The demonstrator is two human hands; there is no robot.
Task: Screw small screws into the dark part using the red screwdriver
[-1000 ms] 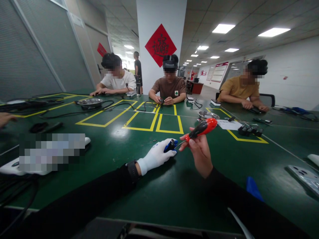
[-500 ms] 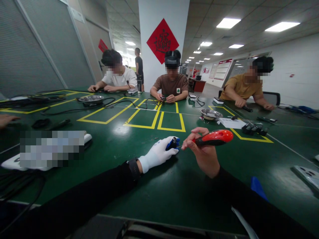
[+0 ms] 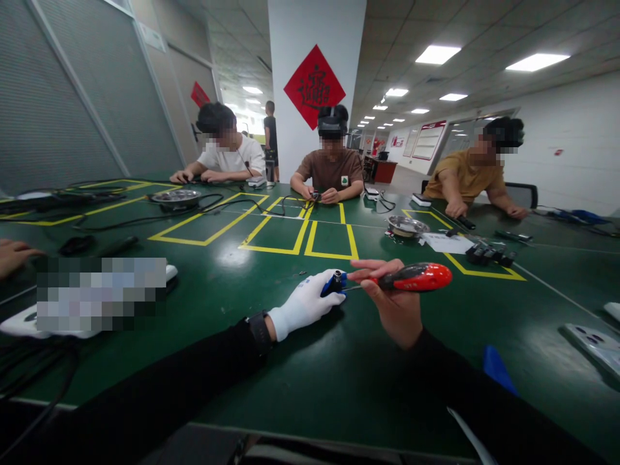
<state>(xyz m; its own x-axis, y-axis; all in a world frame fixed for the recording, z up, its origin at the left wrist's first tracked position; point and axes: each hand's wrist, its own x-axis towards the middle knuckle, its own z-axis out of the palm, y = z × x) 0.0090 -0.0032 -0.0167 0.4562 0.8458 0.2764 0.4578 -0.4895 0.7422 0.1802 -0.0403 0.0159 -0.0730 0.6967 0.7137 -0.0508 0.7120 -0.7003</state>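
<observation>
My left hand [image 3: 310, 298], in a white glove with blue on the fingers, is closed around a small black part with a shiny metal round end [image 3: 338, 278]. The part's exact kind is mostly hidden by the glove. My bare right hand [image 3: 394, 303] grips a screwdriver [image 3: 421, 276] with a red and black handle. Its thin shaft points left and reaches the black part at the left fingertips. Whether the tip sits in a screw is too small to make out.
Yellow tape outlines mark the green table [image 3: 271, 387]. A white power strip [image 3: 169, 274] lies left, partly blurred. Metal bowls [image 3: 407, 225], black parts [image 3: 491, 253], a paper sheet [image 3: 445, 242] and a phone [image 3: 593, 345] lie about. Several people sit around the table; a hand [image 3: 17, 255] shows at left.
The right fingers have shifted and straightened along the screwdriver, whose handle now lies more level. The left hand keeps its hold on the black part. The view has tilted slightly.
</observation>
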